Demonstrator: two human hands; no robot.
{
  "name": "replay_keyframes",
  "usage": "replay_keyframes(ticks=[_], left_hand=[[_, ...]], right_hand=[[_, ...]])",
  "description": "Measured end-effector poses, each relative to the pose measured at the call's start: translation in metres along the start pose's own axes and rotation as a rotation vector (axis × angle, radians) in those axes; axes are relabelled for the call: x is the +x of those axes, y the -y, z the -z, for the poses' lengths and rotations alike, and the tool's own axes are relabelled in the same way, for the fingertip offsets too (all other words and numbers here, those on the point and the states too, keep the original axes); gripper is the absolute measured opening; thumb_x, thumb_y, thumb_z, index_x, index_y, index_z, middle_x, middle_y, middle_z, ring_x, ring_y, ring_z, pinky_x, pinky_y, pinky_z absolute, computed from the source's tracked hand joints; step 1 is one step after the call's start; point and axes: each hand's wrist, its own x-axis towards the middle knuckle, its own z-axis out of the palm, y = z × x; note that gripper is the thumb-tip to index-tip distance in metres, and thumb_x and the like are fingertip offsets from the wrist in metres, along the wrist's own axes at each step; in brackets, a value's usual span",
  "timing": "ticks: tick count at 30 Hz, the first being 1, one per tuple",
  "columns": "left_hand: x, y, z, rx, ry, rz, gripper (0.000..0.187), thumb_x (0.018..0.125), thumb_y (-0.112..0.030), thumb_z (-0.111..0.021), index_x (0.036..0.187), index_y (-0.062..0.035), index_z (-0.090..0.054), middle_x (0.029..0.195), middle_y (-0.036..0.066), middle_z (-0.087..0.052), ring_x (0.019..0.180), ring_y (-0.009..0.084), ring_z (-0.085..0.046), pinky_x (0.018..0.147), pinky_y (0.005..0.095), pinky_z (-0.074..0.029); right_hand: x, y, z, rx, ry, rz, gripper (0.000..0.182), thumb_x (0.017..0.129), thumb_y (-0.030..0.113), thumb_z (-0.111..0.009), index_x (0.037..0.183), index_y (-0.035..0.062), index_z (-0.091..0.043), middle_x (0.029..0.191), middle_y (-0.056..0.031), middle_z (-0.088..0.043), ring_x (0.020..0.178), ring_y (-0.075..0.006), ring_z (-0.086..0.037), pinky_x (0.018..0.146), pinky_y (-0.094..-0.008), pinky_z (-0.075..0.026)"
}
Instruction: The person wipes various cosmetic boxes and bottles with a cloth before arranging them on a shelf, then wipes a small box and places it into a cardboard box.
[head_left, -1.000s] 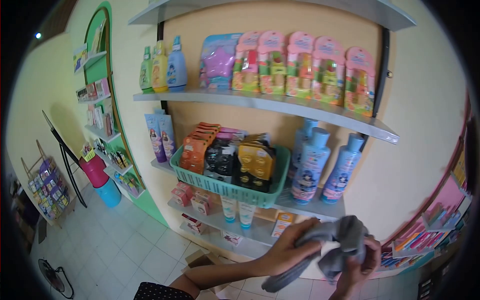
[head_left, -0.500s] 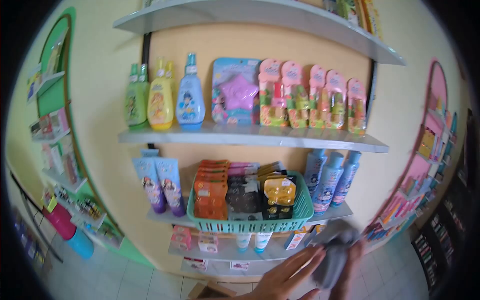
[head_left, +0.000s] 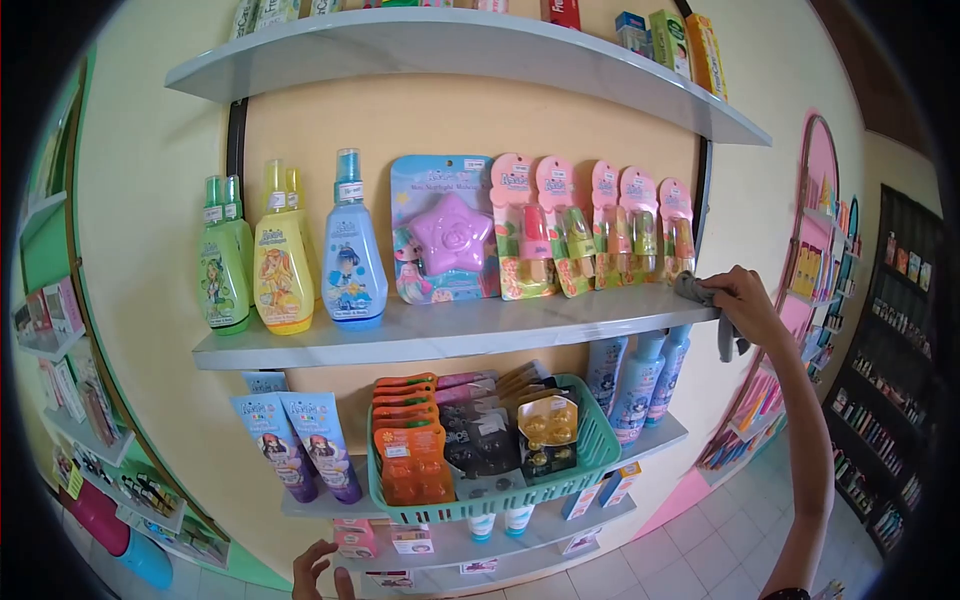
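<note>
My right hand (head_left: pixel 742 300) is closed on a grey cloth (head_left: pixel 722 312) at the right end of the middle shelf (head_left: pixel 450 328). Part of the cloth lies on the shelf top beside the last pink carded bottle (head_left: pixel 677 232), and the rest hangs over the edge. My left hand (head_left: pixel 322 572) is low at the bottom, fingers apart and curved, holding nothing, in front of the small pink boxes (head_left: pixel 354 538) on a lower shelf. Above it are the purple-blue tubes (head_left: pixel 325 450).
Green, yellow and blue spray bottles (head_left: pixel 354 262) and a star-shaped purple pack (head_left: pixel 452 235) stand on the middle shelf. Below are a teal basket (head_left: pixel 500 505) of carded packs and blue bottles (head_left: pixel 637 395). An upper shelf (head_left: pixel 450 50) juts out overhead.
The view has shifted. My right hand has risen with the cloth from below the basket to the middle shelf's right end. My left hand has come away from the cloth to the lower left.
</note>
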Motion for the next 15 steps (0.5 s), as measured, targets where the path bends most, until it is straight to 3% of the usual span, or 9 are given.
replay_keyframes(ticks=[1, 5, 7, 15], left_hand=[[-0.001, 0.005, 0.004, 0.01, -0.008, 0.012, 0.025, 0.081, -0.013, -0.05, 0.102, 0.0, -0.052, 0.096, 0.013, -0.056, 0.089, 0.0236, -0.054, 0.071, 0.0326, -0.044], [-0.001, 0.013, 0.01, 0.028, -0.029, 0.04, 0.024, 0.081, -0.012, -0.049, 0.102, 0.0001, -0.052, 0.096, 0.013, -0.056, 0.088, 0.0233, -0.054, 0.068, 0.0318, -0.044], [-0.001, 0.014, 0.01, 0.029, -0.031, 0.045, 0.024, 0.081, -0.012, -0.049, 0.102, 0.0002, -0.052, 0.096, 0.013, -0.056, 0.087, 0.0233, -0.054, 0.068, 0.0316, -0.044], [-0.003, 0.016, 0.007, 0.027, -0.041, 0.026, 0.023, 0.082, -0.011, -0.049, 0.101, 0.0016, -0.052, 0.096, 0.014, -0.057, 0.087, 0.0237, -0.054, 0.068, 0.0318, -0.045]], right_hand=[[0.0, 0.009, -0.003, 0.059, 0.006, 0.042, 0.028, 0.064, 0.003, -0.046, 0.087, -0.0004, -0.062, 0.058, -0.0164, -0.052, 0.055, -0.0226, -0.052, 0.055, -0.0321, -0.042], [0.002, 0.06, -0.009, 0.25, 0.138, 0.037, 0.028, 0.065, 0.004, -0.047, 0.089, 0.0007, -0.061, 0.062, -0.0141, -0.052, 0.058, -0.0228, -0.05, 0.056, -0.0325, -0.04], [0.003, 0.08, -0.015, 0.235, 0.182, 0.244, 0.026, 0.068, 0.009, -0.052, 0.092, 0.0017, -0.06, 0.07, -0.0139, -0.055, 0.066, -0.0232, -0.052, 0.062, -0.0319, -0.041], [0.013, 0.172, -0.04, 0.421, 0.237, 0.556, 0.028, 0.072, 0.018, -0.058, 0.095, 0.0023, -0.057, 0.084, -0.0158, -0.056, 0.081, -0.0262, -0.052, 0.071, -0.0348, -0.041]])
